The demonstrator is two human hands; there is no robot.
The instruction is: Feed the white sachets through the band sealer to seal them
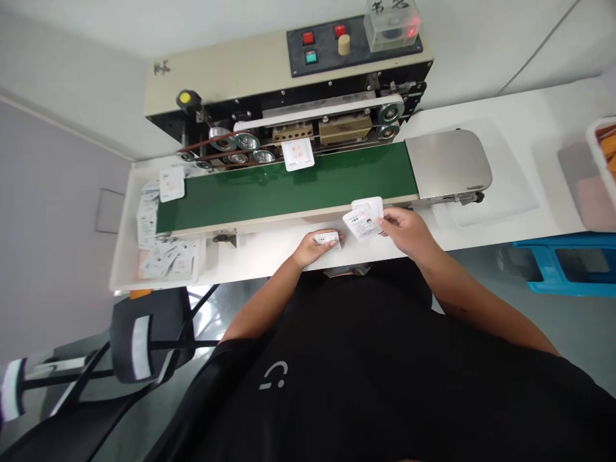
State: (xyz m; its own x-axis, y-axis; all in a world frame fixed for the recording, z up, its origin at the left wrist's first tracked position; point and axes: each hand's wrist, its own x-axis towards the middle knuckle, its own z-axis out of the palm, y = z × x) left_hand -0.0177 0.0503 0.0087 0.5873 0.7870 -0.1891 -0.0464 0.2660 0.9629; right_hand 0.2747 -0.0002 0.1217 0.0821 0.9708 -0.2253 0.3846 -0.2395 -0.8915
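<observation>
Beside the conveyor (289, 186); sachets (362, 219) (left hand (310, 249), right (404, 231))

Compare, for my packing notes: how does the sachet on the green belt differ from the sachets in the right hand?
The sachet on the green conveyor belt lies flat and alone, red print showing; the sachets in the right hand are fanned in the air, black print showing. Both are small white sachets.

white printed sachets (360, 219) fanned in right hand (404, 232), few in left hand (312, 249)
</observation>
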